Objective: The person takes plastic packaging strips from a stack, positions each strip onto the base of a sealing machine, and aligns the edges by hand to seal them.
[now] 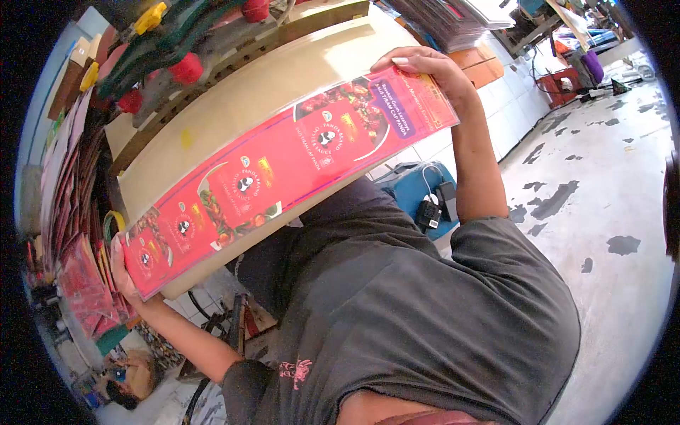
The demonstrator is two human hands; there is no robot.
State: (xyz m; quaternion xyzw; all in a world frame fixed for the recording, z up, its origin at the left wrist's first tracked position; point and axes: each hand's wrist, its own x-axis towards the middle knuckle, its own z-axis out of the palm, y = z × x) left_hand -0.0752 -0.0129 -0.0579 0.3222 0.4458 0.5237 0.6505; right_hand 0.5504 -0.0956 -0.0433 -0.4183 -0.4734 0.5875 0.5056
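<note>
A long red printed strip (280, 170) with panda logos and food pictures stretches between my two hands, tilted up toward the right. My left hand (124, 276) grips its lower left end, the fingers partly hidden by the strip. At the upper right end, my right hand (435, 74) is closed on the strip's edge. Under and behind the strip is a pale yellowish work surface (234, 92); whether the strip touches it I cannot tell.
Green machine parts (159, 53) with red knobs (187, 69) run along the far side. Stacked sheets (67, 177) stand at the left. A blue case (404, 185) with black adapters (429, 211) sits beyond my right side. The floor (567, 234) has worn paint patches.
</note>
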